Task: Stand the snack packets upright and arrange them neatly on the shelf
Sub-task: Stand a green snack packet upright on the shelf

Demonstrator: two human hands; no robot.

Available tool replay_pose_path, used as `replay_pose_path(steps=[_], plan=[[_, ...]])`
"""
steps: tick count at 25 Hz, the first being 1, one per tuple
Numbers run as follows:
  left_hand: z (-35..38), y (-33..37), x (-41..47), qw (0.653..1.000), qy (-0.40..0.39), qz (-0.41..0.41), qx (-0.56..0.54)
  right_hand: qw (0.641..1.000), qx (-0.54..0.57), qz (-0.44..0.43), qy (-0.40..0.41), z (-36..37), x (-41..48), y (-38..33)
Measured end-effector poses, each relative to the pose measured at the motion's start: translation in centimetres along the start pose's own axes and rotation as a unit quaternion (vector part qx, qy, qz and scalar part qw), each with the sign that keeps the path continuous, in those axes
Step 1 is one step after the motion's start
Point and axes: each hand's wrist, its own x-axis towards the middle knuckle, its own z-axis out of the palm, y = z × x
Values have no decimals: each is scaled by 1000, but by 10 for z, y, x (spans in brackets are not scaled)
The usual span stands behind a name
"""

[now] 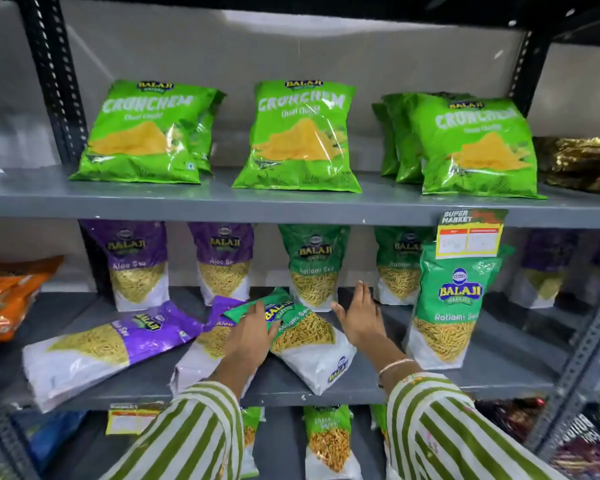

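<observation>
On the middle shelf [326,389], a green Ratlami Sev packet [302,336] lies flat, its top pointing to the far left and its white bottom toward the near right edge. The left hand [248,336] rests on the upper left part of this packet, palm down, with the fingers [257,311] spread and a little bent over the green top; they press on it but do not close around it. The right hand [361,318] is just to the right of the same packet, open and flat, fingers straight and together, pointing to the far side. Whether it touches the shelf or hangs above it, I cannot tell; it grasps nothing.

Under the green packet lies a purple Aloo Sev packet [201,344], partly covered by it and by the left arm. A second purple packet [97,348] lies flat further to the left, well apart from the hands.

Near the right hand, one tall green packet [447,306] stands upright at the front. At the back of the shelf stand two purple packets [139,265] and two green ones [314,265]. The upper shelf holds bright green Crunchem bags [302,136].
</observation>
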Motion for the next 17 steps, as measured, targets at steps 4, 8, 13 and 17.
replay_pose_path(steps=[4, 8, 13, 17], plan=[[23, 16, 16, 971, -116, -194, -75, 979, 111, -9, -170, 26, 42, 26], [42, 21, 17, 816, -224, -379, -374, 949, 118, -29, -292, 57, 72, 39], [55, 28, 11, 717, -235, -363, -547, 895, 138, 62, -420, 72, 87, 53], [53, 18, 4, 717, -250, -342, -553, 849, 226, 125, -462, 64, 73, 47]])
